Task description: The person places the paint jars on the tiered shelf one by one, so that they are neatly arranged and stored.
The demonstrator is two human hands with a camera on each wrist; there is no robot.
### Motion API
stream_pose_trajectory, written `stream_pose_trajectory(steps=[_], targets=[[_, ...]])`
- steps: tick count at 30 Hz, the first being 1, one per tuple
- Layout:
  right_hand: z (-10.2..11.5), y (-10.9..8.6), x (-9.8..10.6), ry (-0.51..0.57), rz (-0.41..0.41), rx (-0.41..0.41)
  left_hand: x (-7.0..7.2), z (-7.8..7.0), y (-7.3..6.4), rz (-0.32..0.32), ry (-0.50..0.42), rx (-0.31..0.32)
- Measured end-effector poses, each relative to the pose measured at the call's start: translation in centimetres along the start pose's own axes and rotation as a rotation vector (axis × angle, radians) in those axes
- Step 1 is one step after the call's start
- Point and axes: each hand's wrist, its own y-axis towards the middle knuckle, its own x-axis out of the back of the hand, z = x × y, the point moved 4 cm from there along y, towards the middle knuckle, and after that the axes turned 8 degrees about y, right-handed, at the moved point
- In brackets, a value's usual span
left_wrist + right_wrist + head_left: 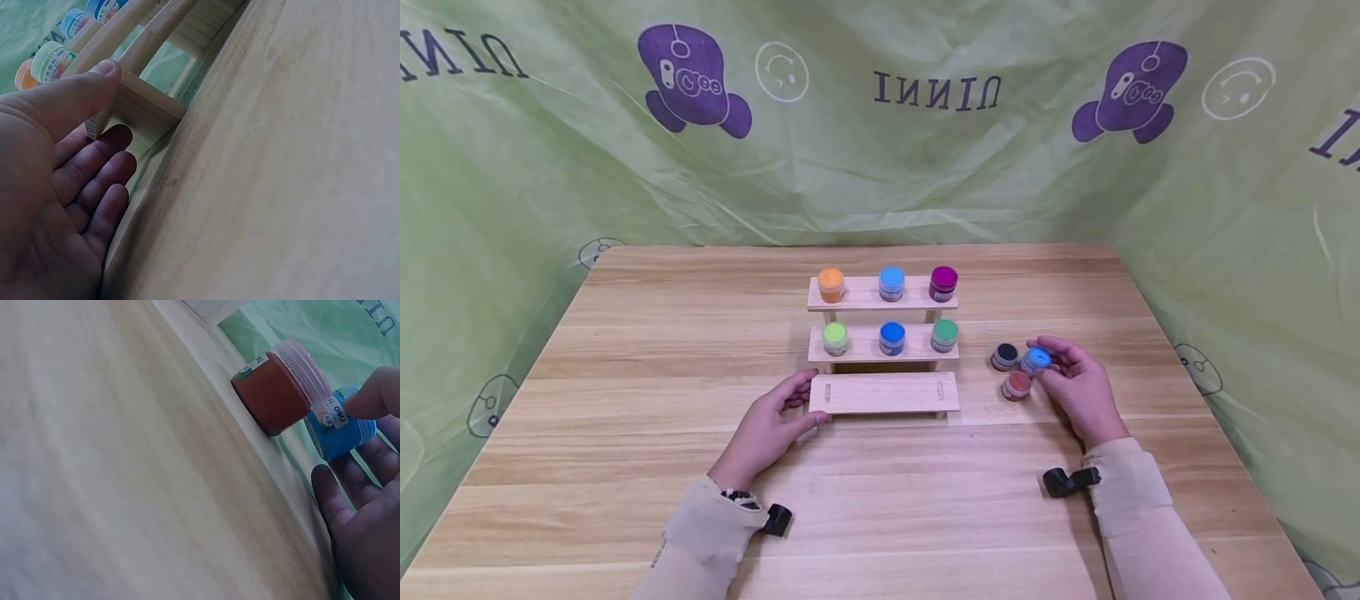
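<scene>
A three-tier wooden display stand (883, 393) is at the middle of the table. My left hand (769, 429) grips the left end of its lowest tier, thumb on the edge in the left wrist view. To the right of the stand, my right hand (1081, 387) pinches a light blue paint jar (1036, 359) between thumb and fingers. Tilted in the right wrist view, that blue jar is close beside a reddish-brown paint jar (275, 390). A black paint jar (1004, 357) stands just to its left in the head view.
On the top tier are an orange jar (831, 285), a sky blue jar (891, 284) and a purple jar (943, 284). The middle tier carries a light green jar (835, 338), a blue jar (892, 337) and a green jar (944, 335). Green printed cloth (925, 175) surrounds the table.
</scene>
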Motion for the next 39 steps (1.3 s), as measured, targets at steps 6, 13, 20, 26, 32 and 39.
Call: stream_pose_trajectory(steps=[6,13,20,26,32,39], targets=[[0.24,-0.08,-0.08,0.008,-0.003,0.013,-0.04,0.04,0.06,0.001,0.001,0.005],[0.13,-0.08,-0.09,0.005,0.0,0.016,-0.11,0.14,0.1,0.0,0.013,0.005],[0.09,-0.12,-0.07,0.03,-0.002,0.02,-0.05,-0.01,0.08,-0.004,0.01,0.004],[0.11,-0.14,-0.07,0.02,-0.005,0.019,-0.01,-0.02,0.12,-0.014,0.009,-0.009],[0.18,-0.14,-0.06,0.015,-0.005,0.023,0.0,-0.02,0.11,-0.034,-0.015,-0.051],[0.14,-0.13,-0.05,0.026,-0.002,0.022,-0.05,0.01,0.06,-0.055,-0.076,-0.088]])
